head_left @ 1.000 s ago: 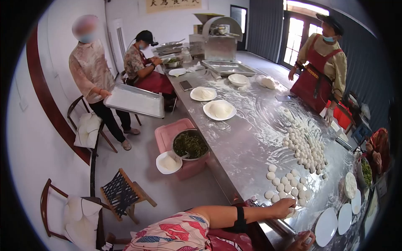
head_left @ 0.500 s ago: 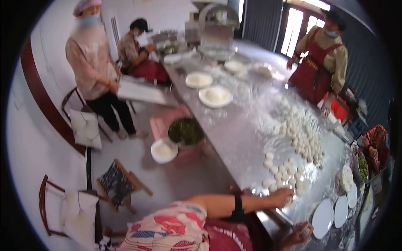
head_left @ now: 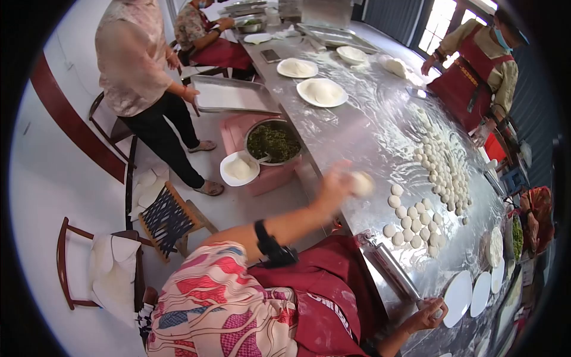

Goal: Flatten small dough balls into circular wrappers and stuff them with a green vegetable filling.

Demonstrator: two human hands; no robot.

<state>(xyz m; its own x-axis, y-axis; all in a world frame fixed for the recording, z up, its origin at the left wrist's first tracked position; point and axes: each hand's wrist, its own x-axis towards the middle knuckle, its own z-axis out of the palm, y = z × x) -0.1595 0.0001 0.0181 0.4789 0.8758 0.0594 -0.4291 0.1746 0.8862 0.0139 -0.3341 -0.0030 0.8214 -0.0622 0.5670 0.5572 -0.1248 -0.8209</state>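
Observation:
Raised over the near table edge, my left hand [head_left: 335, 185] is smeared by motion, with a pale round dough piece [head_left: 361, 185] at its fingertips. My right hand [head_left: 427, 315] is closed around the handle end of a metal rolling pin [head_left: 391, 271], which lies along the near edge of the steel table [head_left: 351, 140]. Small round dough pieces [head_left: 415, 223] lie loosely grouped to the right of my left hand. Beyond them is a larger heap of floured dough pieces [head_left: 443, 172]. White oval plates [head_left: 458, 298] lie beside my right hand.
Two plates of flour [head_left: 322, 92] stand farther up the table. Left of it, a pot of chopped greens [head_left: 273, 141] and a flour bowl [head_left: 239, 168] rest by a pink box [head_left: 267, 181]. One person holds a metal tray [head_left: 232, 95]; another person [head_left: 476, 77] stands across the table.
My left hand has moved up and left from the small dough pieces, now with a round dough piece. The view has shifted, and the rolling pin shows more fully.

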